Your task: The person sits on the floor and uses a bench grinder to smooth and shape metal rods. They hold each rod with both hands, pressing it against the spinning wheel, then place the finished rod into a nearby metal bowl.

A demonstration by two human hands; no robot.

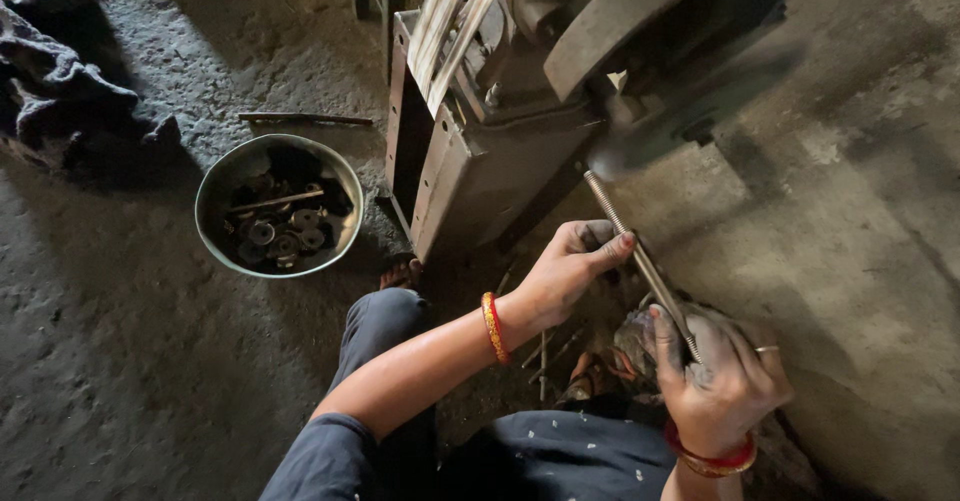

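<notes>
The left hand (572,266) was partly closed, fingertips and thumb pinched on the long thin threaded grey metal rod (640,261) near its middle. The right hand (722,371) was curled more tightly round the rod's lower end, with the index finger raised along the shaft. Both hands were smeared with dark grime.

The rod ran straight and slanted, rising from the right hand, past the left hand's fingertips, up to the blurred dark wheel (680,121) of the heavy grey metal machine (480,151) above both hands. Its upper tip stood at the wheel's edge; contact could not be confirmed because of the blur. Threading was visible along the upper length.

The left forearm reached forward from the lower left, wrist bent slightly, bearing an orange bangle (493,327). The right wrist came up from the bottom edge, bearing red bangles (712,458), with a ring on one finger.

Well to the left of the left hand, a round grey metal basin (212,196) on the floor held washers and small metal parts. A dark crumpled cloth (60,71) lay further left.
</notes>
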